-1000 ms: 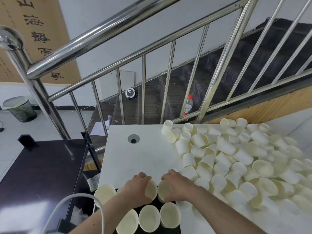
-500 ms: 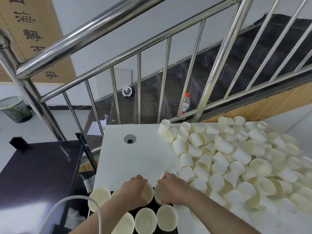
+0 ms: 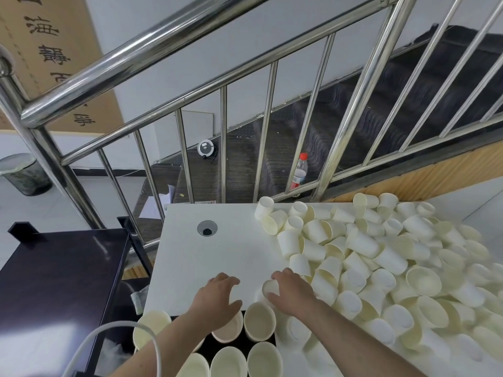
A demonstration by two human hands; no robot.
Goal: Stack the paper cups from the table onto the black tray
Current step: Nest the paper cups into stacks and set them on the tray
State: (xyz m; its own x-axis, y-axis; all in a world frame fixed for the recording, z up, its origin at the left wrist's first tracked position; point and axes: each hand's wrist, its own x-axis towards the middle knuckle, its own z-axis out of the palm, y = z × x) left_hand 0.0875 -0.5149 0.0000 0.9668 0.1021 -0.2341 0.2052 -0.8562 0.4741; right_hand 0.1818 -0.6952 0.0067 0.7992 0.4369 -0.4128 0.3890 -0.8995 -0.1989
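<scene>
paper cups (image 3: 381,257) lie heaped over the right side of the white table (image 3: 217,257), and upright ones stand on the black tray (image 3: 242,345) at its near edge. the right hand (image 3: 292,293) curls its fingers (image 3: 275,296) round one tipped cup (image 3: 270,287) at the edge of the heap, just beyond the tray. the left hand (image 3: 217,300) reaches palm down over an upright tray cup (image 3: 228,329), fingers loosely spread above the table edge, holding nothing. both forearms come in from below.
</scene>
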